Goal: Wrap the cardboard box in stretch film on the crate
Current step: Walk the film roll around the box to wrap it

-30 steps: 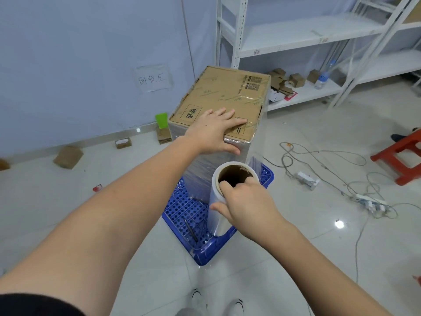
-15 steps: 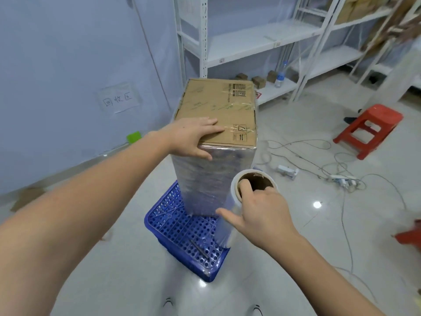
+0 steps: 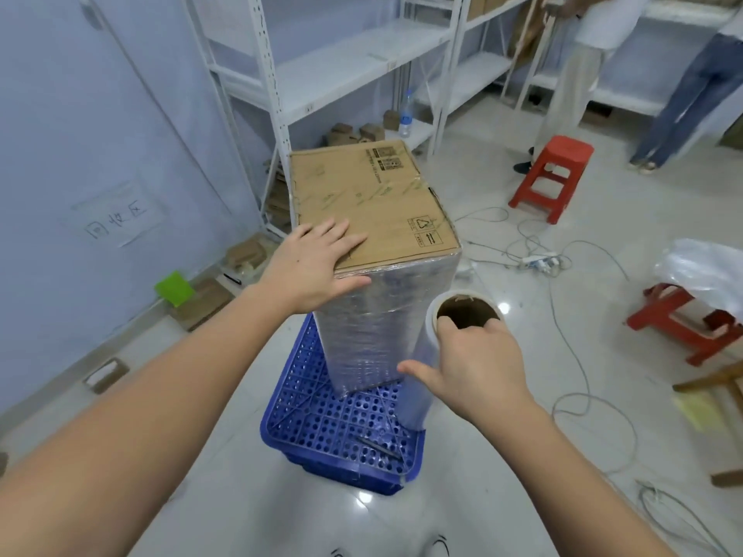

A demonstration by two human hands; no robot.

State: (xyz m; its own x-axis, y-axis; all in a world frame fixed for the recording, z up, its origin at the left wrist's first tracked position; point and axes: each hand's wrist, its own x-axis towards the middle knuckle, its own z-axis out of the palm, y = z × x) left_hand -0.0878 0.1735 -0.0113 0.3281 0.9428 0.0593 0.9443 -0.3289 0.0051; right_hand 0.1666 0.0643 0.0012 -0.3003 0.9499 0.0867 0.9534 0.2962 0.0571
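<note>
Right hand (image 3: 476,371) at lower centre gripping the stretch film roll (image 3: 432,355), fingers hooked into its core, blue crate (image 3: 341,428) beneath, film-wrapped cardboard box (image 3: 374,243) upright on it at centre, left hand (image 3: 309,263) flat on its top, fingers spread, red stool (image 3: 551,176) and white shelving (image 3: 341,62) beyond at upper right.

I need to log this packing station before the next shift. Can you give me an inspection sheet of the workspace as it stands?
Surface: pale glossy floor, with glare spots.
Job's things: cardboard box stands upright on blue crate; sides filmed, top bare. Stretch film roll upright beside the box.
Clutter: dark pen-like item lies in the crate; cardboard scraps by the wall.
Hands: left hand flat on the box top; right hand has its grip on the roll, fingers in the core.
Cables: power strip and loose leads across the floor.
Surroundings: white shelving, red stools, people standing at right.
</note>
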